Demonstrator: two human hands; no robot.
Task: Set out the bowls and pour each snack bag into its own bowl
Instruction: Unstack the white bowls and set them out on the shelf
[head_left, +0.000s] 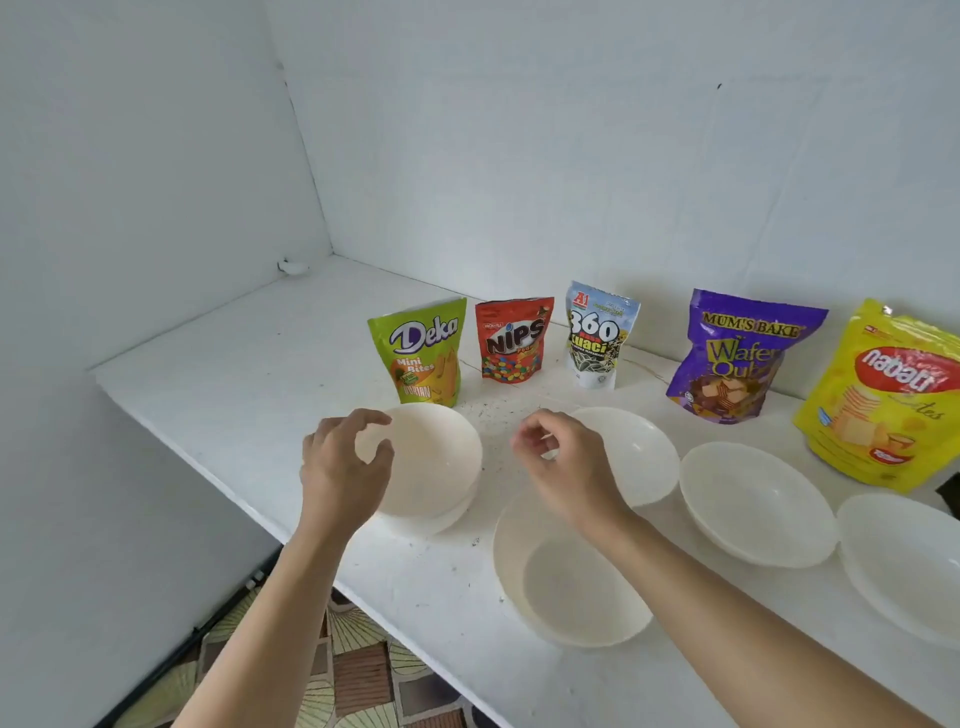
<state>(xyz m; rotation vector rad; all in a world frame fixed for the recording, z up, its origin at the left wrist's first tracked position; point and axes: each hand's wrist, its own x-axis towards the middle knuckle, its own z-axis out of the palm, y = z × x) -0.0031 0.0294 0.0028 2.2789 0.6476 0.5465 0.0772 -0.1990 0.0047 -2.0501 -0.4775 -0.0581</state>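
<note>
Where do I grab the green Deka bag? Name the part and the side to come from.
Take the Deka bag by its flat sealed top edge, coming from above. It stands upright with that edge free, while a bowl sits just before its base and the Nips bag stands close beside it.

Note white shelf (234, 364), dark specks (498, 410) scattered on it; white walls (519, 130) behind; patterned floor (358, 675) below your front edge.
</note>
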